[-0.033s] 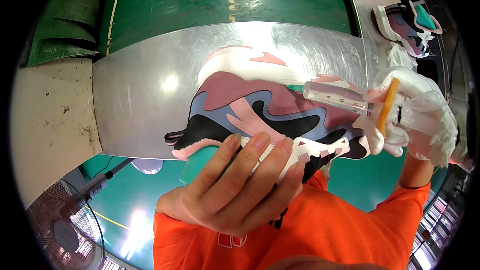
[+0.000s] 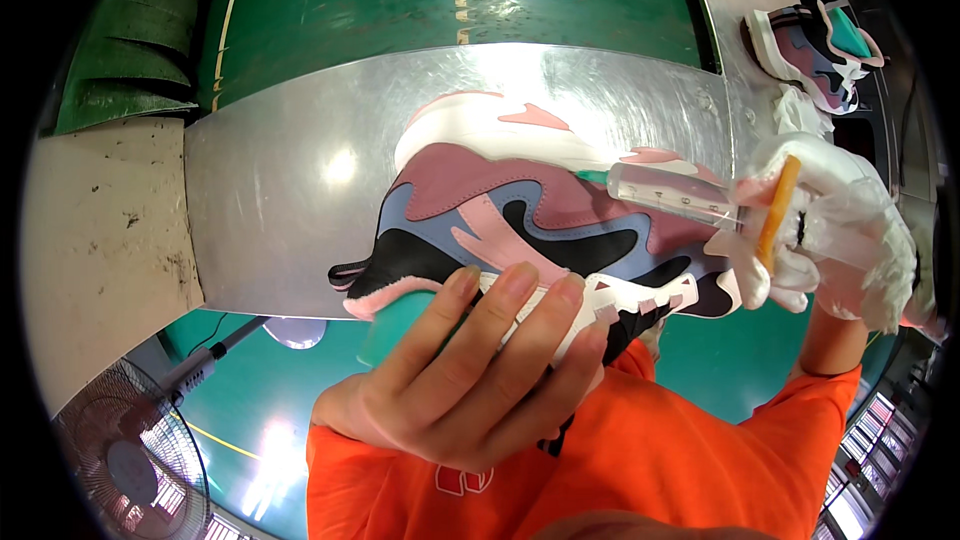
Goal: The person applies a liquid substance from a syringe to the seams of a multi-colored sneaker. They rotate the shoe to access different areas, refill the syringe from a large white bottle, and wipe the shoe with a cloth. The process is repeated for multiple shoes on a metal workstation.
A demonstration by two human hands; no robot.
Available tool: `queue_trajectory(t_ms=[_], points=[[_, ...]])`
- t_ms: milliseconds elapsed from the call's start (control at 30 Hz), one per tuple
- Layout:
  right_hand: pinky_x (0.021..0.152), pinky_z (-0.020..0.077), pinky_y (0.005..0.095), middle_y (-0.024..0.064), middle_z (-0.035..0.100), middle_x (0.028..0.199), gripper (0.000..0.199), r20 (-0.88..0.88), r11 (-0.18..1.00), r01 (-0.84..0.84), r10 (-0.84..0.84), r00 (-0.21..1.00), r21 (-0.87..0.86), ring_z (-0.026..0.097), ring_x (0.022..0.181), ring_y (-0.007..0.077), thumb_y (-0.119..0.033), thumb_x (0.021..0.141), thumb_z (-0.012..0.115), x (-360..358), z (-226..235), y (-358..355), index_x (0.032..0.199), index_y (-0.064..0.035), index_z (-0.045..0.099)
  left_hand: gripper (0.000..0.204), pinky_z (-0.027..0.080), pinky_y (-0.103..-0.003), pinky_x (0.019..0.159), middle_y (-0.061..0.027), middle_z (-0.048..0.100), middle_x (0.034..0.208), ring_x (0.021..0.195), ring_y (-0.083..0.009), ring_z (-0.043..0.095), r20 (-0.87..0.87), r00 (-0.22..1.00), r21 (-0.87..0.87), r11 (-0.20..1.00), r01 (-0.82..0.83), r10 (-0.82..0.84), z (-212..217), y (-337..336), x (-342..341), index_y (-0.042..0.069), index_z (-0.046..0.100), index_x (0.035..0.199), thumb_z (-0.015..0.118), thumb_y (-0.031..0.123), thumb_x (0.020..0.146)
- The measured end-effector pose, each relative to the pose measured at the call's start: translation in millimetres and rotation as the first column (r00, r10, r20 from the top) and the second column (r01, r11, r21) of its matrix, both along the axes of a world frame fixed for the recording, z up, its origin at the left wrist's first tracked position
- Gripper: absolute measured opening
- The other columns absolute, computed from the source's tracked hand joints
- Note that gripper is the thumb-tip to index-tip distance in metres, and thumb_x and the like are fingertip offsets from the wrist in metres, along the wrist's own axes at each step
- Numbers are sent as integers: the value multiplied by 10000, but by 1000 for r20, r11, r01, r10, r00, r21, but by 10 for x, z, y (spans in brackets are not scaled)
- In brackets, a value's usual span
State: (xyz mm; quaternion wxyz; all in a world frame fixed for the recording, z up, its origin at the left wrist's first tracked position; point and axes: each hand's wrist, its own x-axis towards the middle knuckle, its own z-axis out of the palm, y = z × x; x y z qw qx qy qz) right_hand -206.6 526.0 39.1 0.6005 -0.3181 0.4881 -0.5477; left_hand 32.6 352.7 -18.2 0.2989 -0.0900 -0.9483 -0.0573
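Observation:
A sneaker (image 2: 430, 180) in mauve, blue, black and pink lies on its side, its white sole away from me and a green form (image 2: 395, 328) inside its collar. My left hand (image 2: 480, 375), bare, is closed on the shoe at the lacing, fingers over the white eyelet edge; the thumb is hidden. In a white glove, my right hand (image 2: 825, 230) grips a clear syringe (image 2: 672, 192). Its green tip (image 2: 592, 177) meets the line between sole and mauve upper. An orange strip (image 2: 778, 210) crosses the gloved fingers.
Beneath the shoe is a shiny metal bench (image 2: 270, 190). At the far right stands another similar sneaker (image 2: 805, 55) with a green form inside, near crumpled white material (image 2: 803, 112). A fan (image 2: 135, 460) is at lower left, and a beige panel (image 2: 110, 230) borders the bench's left end.

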Motion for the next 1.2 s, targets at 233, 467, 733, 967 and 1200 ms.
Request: queue_trajectory(t_ms=[233, 467, 733, 967, 1200], points=[[354, 341, 253, 234, 576, 662, 271, -68, 998, 16, -11, 998, 67, 484, 404, 145, -144, 990, 448, -11, -23, -29, 1082, 104, 510, 222, 595, -320, 709, -48, 735, 918, 904, -224, 676, -62, 998, -26, 1000, 4, -6, -62, -44, -29, 180, 701, 986, 774, 204, 778], [366, 351, 245, 214, 580, 664, 312, -116, 998, 43, -36, 993, 54, 505, 417, 146, -196, 966, 478, -66, -52, 127, 1062, 98, 522, 234, 587, -318, 699, -38, 737, 899, 870, -219, 684, -75, 997, -19, 999, -28, 26, -41, -1, -30, 178, 698, 963, 795, 219, 753], [368, 351, 244, 206, 586, 665, 377, -135, 994, 104, -99, 986, 28, 513, 422, 147, -261, 942, 503, -85, -112, 281, 1055, 99, 529, 228, 584, -328, 720, -28, 739, 912, 897, -218, 684, -12, 999, 20, 998, -52, 52, 36, 41, -42, 185, 704, 933, 802, 209, 728], [370, 350, 242, 199, 591, 666, 436, -161, 989, 146, -141, 977, 23, 519, 426, 149, -317, 921, 524, -81, -105, 401, 1049, 99, 534, 263, 553, -373, 860, -61, 712, 1033, 1007, -243, 662, 89, 996, -32, 999, 3, 0, 98, -17, 16, 178, 717, 995, 470, 267, 974], [372, 350, 241, 192, 595, 667, 495, -178, 985, 170, -164, 970, 17, 525, 431, 150, -374, 900, 546, -107, -167, 477, 1043, 100, 540, 298, 556, -366, 823, -59, 713, 1021, 977, -242, 659, 104, 994, -55, 998, -20, 26, 90, 0, 13, 179, 724, 982, 451, 300, 977]])
